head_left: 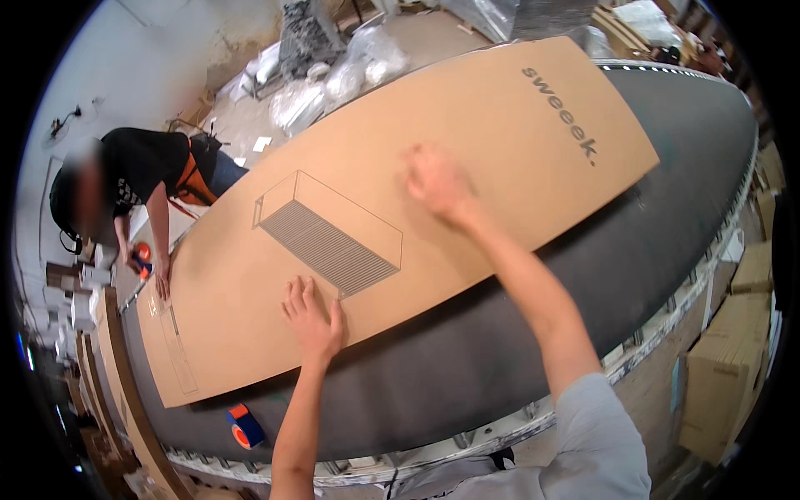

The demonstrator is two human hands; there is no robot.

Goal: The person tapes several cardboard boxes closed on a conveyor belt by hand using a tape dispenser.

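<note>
A large flat cardboard box point(467, 108), printed with a line drawing of a slatted long shape and dark lettering, lies across a dark conveyor belt point(667, 208). My left hand point(315, 321) rests on its near side with fingers spread, holding nothing. Over the box's middle, right of the drawing, is my right hand point(437, 183); its fingers look curled but are smeared by motion. A blue and orange tape dispenser point(245, 427) sits on the belt beside the box's near left corner, apart from both hands.
At the box's far left end a co-worker point(158, 167) leans in, one hand on its edge, the other at an orange and blue tape dispenser point(143, 260). Plastic wrap point(358, 71) lies beyond. Cartons point(725, 383) stand right; a long cardboard piece point(125, 383) stands left.
</note>
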